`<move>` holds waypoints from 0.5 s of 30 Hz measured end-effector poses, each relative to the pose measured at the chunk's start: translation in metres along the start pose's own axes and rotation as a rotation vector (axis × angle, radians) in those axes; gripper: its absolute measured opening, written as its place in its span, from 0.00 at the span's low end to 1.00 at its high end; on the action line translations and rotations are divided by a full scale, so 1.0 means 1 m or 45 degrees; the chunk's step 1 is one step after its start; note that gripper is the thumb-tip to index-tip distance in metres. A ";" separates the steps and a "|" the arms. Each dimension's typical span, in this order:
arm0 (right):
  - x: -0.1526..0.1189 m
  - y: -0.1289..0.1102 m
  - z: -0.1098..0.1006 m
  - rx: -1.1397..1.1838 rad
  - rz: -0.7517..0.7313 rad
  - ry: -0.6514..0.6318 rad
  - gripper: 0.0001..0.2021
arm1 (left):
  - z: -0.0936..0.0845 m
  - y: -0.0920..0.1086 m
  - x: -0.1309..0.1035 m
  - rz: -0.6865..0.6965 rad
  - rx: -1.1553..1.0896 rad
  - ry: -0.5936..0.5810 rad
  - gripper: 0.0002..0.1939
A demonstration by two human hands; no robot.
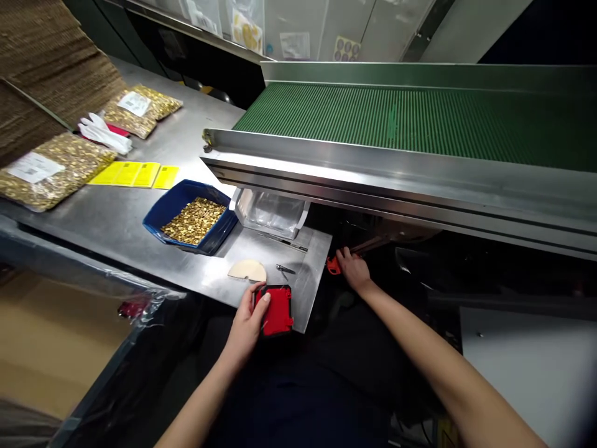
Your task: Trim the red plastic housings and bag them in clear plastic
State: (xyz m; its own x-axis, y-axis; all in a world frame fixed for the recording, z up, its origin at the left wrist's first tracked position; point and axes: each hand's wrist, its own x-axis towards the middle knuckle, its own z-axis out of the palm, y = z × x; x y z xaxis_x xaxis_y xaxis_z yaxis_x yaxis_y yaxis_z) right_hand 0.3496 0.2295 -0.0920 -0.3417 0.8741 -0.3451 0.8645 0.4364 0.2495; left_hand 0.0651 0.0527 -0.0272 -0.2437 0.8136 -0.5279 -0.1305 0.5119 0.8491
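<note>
There is one big green belt (326, 115) with metal sides, and under its end is one grey metal table (114, 239). Two clear bags (58, 169) full of gold bits lie on the table, each with a white label. Next comes one blue bin (158, 208) with a pile of loose gold bits (193, 221) in it. One clear tray (273, 211) sits just beside the bin. There are two bare hands. The left hand (249, 314) is gripping one red and black case (278, 311), with its thumb on the red face. The case is at the near edge of the table, close to the corner. It is almost square, with a flat red front, a black rim and two little red bumps on its right side. One pale half-round piece (248, 270) lies near it. Four yellow cards (147, 175) lie in a row. The right hand (354, 269) is past the table's corner, with its fingers at one small orange-red thing (333, 266); I cannot tell if it grips it. One little dark tool (286, 269) lies by the half-round piece.
</note>
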 end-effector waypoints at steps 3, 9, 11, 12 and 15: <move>-0.006 -0.001 0.004 -0.003 0.017 0.021 0.21 | -0.008 -0.003 -0.001 0.161 0.279 0.055 0.27; -0.018 0.004 0.005 0.049 0.052 0.030 0.22 | -0.016 -0.001 0.002 0.367 0.594 0.059 0.23; -0.021 0.006 0.006 0.088 0.081 0.035 0.21 | -0.018 -0.001 0.002 0.378 0.648 0.072 0.22; -0.022 0.007 0.006 0.112 0.095 0.040 0.21 | -0.018 0.000 0.001 0.377 0.669 0.083 0.22; -0.026 0.008 0.007 0.195 0.140 0.059 0.21 | -0.021 0.002 -0.003 0.380 0.725 0.116 0.21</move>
State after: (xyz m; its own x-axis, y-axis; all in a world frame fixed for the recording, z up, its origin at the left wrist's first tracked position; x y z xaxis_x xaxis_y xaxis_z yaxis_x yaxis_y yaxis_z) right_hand 0.3683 0.2089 -0.0872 -0.2561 0.9251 -0.2802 0.9422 0.3037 0.1416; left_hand 0.0455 0.0455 -0.0231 -0.2744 0.9296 -0.2460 0.4791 0.3540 0.8032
